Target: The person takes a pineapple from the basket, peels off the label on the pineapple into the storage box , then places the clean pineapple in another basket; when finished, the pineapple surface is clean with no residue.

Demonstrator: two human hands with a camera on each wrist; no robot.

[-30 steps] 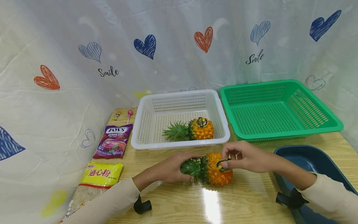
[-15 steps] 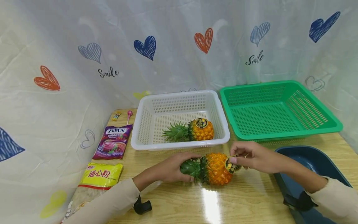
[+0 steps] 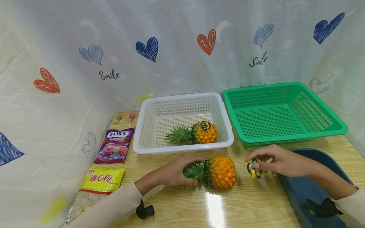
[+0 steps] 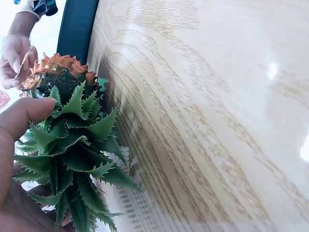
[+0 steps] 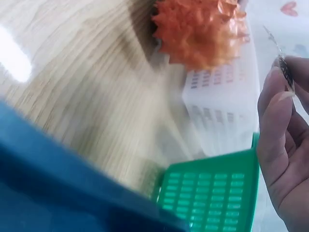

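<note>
A small orange pineapple [image 3: 223, 172] lies on its side on the wooden table, its green crown [image 4: 72, 150] pointing left. My left hand [image 3: 178, 171] grips that crown, thumb and fingers around the leaves. Right of the fruit, my right hand [image 3: 273, 161] pinches a round black-and-yellow sticker [image 3: 254, 168] between thumb and fingers, apart from the pineapple. In the right wrist view the sticker appears edge-on at the fingertips, and the pineapple's bare base faces that camera.
Behind the hands stands a white basket [image 3: 182, 150] holding another pineapple [image 3: 206, 133] with a sticker. A green basket [image 3: 296, 136] is at back right, a dark blue bin [image 3: 293, 193] at right. At left lie a purple candy bag [image 3: 115, 145], a macaroni bag [image 3: 101, 180], a lollipop [image 3: 131, 116] and a small wrapped candy [image 3: 118, 119].
The sticker has come off the pineapple, and my right hand has carried it rightward toward the blue bin. My left hand and the pineapple have stayed in place.
</note>
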